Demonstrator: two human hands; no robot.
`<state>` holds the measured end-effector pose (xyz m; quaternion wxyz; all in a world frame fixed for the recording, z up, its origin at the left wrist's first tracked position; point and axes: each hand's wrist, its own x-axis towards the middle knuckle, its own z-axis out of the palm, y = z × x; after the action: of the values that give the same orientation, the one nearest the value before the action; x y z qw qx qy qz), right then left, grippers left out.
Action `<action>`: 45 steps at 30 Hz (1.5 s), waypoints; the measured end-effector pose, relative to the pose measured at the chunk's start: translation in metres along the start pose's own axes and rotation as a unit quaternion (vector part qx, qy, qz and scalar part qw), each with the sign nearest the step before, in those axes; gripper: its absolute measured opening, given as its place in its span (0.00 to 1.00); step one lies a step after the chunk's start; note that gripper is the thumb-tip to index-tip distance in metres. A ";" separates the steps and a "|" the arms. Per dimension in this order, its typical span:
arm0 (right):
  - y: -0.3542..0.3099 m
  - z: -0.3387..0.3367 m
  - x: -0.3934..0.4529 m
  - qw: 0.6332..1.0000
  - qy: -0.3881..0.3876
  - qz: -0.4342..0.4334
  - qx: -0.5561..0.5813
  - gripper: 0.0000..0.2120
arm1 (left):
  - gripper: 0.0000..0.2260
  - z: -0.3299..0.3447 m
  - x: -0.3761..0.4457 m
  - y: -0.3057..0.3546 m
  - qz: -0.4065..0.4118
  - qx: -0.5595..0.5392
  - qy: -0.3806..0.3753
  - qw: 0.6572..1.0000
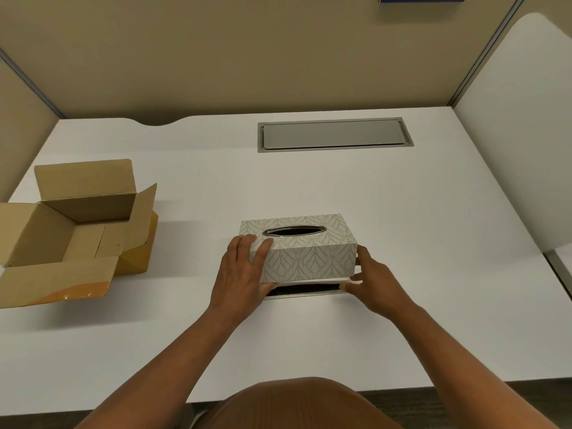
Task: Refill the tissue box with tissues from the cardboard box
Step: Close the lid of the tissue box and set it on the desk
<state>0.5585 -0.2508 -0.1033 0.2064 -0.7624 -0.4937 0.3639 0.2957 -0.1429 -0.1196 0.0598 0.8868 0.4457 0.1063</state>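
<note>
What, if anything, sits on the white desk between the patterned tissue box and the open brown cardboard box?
Nothing visible: the stretch of white desk between the patterned tissue box and the open brown cardboard box is bare. Both hands already grip the tissue box.

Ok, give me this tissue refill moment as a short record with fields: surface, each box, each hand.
surface: white desk with a grey hatch at the back
tissue box: patterned tissue box, slot up, near edge raised off its base plate
cardboard box: cardboard box, flaps open, no tissues visible inside
left hand: grip on the box's left end
right hand: grip at the right end and base
</note>
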 end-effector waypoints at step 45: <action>0.017 0.041 -0.010 0.983 0.165 0.024 0.075 0.18 | 0.12 0.014 -0.030 -0.016 0.103 -0.059 0.057 0.991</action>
<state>0.5349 -0.2689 -0.1382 0.3327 -0.8060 -0.4056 0.2741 0.2695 -0.1581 -0.1407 0.0756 0.9154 0.3473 0.1887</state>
